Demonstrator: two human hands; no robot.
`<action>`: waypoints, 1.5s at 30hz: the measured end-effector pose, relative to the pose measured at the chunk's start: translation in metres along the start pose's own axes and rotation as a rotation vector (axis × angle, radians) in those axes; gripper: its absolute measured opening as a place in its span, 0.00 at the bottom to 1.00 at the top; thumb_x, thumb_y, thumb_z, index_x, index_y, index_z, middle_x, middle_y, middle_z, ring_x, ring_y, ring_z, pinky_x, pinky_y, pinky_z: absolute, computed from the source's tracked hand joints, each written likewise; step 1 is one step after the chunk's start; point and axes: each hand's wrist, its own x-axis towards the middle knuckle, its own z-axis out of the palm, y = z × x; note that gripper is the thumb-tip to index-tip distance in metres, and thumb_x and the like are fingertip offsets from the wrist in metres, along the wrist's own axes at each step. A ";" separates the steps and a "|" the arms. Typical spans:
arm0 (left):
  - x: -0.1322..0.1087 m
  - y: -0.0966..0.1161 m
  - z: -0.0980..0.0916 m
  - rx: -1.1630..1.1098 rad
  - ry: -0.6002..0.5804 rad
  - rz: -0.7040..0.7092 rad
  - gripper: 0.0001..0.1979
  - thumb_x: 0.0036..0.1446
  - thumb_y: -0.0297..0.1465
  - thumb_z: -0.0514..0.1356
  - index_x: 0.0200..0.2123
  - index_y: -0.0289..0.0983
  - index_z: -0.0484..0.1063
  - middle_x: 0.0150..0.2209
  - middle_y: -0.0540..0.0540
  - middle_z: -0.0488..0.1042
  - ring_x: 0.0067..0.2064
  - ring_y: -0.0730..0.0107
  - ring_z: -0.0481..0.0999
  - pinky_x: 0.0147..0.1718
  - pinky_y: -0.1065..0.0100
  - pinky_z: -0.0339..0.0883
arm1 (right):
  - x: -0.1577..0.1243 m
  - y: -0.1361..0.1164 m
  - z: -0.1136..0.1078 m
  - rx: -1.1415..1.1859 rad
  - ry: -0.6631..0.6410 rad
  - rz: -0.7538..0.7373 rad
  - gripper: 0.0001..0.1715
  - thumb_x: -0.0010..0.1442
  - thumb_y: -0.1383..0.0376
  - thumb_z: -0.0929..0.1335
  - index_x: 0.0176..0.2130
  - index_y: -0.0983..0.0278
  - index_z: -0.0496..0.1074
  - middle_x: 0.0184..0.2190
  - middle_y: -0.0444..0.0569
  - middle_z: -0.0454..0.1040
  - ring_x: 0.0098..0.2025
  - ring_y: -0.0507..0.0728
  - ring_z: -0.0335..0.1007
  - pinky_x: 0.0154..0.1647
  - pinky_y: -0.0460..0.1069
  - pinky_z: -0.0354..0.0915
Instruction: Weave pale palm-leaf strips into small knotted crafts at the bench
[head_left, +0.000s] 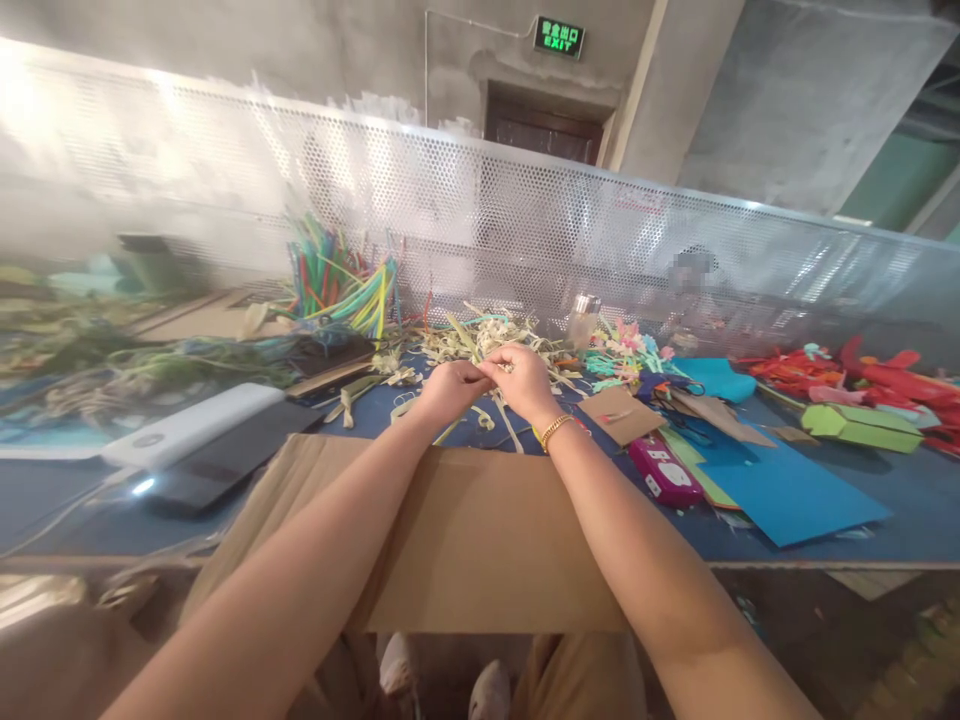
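Note:
My left hand (452,390) and my right hand (523,380) meet above the table with thumbs and fingertips pinched together. Between them is a pale plant strip (506,424), its lower end hanging below the fingers; the pinched part is mostly hidden. A gold bracelet circles my right wrist. Just behind the hands lies a loose heap of pale dried plant strips (517,330), with a few stray pieces around it. Under my forearms a brown cardboard sheet (495,530) rests from the table edge towards my lap.
Left are a white device (199,422), a dark flat panel (232,460) and tangled green fibres. Colourful pipe cleaners (341,280) stand behind. To the right lie blue card (787,485), a magenta box (666,470), a green paper box (862,426) and red pieces. A perforated metal screen (420,200) borders the back.

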 end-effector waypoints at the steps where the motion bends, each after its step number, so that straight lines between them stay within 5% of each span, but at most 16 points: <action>1: -0.001 0.001 0.001 -0.005 -0.009 -0.012 0.16 0.49 0.39 0.58 0.17 0.34 0.67 0.18 0.53 0.58 0.24 0.76 0.58 0.24 0.72 0.50 | 0.000 -0.002 0.000 -0.013 0.018 -0.027 0.06 0.54 0.63 0.70 0.27 0.61 0.75 0.33 0.46 0.77 0.40 0.55 0.71 0.47 0.50 0.63; 9: -0.004 0.003 0.007 -0.170 -0.006 -0.107 0.15 0.48 0.39 0.60 0.18 0.34 0.69 0.17 0.53 0.59 0.22 0.77 0.56 0.22 0.72 0.49 | -0.001 -0.009 -0.005 -0.036 0.049 -0.062 0.06 0.57 0.62 0.68 0.31 0.62 0.75 0.36 0.47 0.76 0.41 0.55 0.70 0.47 0.50 0.62; 13: 0.000 -0.008 0.002 -0.444 0.185 -0.300 0.17 0.47 0.43 0.62 0.21 0.34 0.71 0.17 0.53 0.62 0.20 0.78 0.55 0.21 0.72 0.48 | -0.003 -0.012 -0.009 -0.148 0.142 0.036 0.16 0.58 0.54 0.66 0.38 0.64 0.73 0.36 0.51 0.75 0.38 0.55 0.69 0.42 0.49 0.61; 18: 0.004 -0.015 -0.001 -0.839 0.275 -0.381 0.14 0.45 0.40 0.66 0.26 0.35 0.72 0.18 0.54 0.63 0.19 0.81 0.57 0.20 0.73 0.51 | -0.009 -0.019 -0.005 -0.289 -0.167 0.204 0.27 0.61 0.48 0.61 0.24 0.63 0.72 0.22 0.48 0.73 0.27 0.53 0.65 0.29 0.47 0.54; 21: 0.003 -0.012 0.003 -0.978 0.242 -0.427 0.13 0.41 0.35 0.69 0.27 0.35 0.71 0.22 0.52 0.68 0.21 0.81 0.62 0.24 0.74 0.57 | -0.012 -0.021 0.002 -0.277 -0.270 0.238 0.24 0.58 0.50 0.64 0.22 0.63 0.72 0.22 0.48 0.73 0.27 0.53 0.65 0.27 0.47 0.52; 29: 0.002 -0.008 0.002 -0.868 0.231 -0.539 0.14 0.37 0.35 0.71 0.27 0.34 0.74 0.20 0.52 0.67 0.20 0.81 0.61 0.16 0.75 0.45 | -0.012 -0.016 0.010 -0.073 -0.314 0.360 0.08 0.52 0.63 0.66 0.25 0.64 0.71 0.22 0.44 0.71 0.26 0.51 0.63 0.28 0.45 0.54; 39: 0.004 -0.021 -0.004 -0.874 0.255 -0.549 0.18 0.34 0.37 0.72 0.28 0.31 0.78 0.19 0.50 0.68 0.19 0.83 0.56 0.15 0.73 0.40 | -0.013 -0.019 0.006 0.023 -0.417 0.234 0.14 0.56 0.61 0.65 0.22 0.64 0.67 0.17 0.38 0.59 0.23 0.48 0.54 0.26 0.44 0.49; 45: 0.007 -0.028 -0.005 -0.928 0.303 -0.527 0.19 0.30 0.34 0.73 0.29 0.32 0.77 0.27 0.44 0.76 0.21 0.81 0.61 0.16 0.74 0.46 | -0.013 -0.018 0.005 0.077 -0.518 0.193 0.12 0.56 0.61 0.66 0.25 0.65 0.69 0.17 0.37 0.59 0.21 0.47 0.52 0.25 0.44 0.48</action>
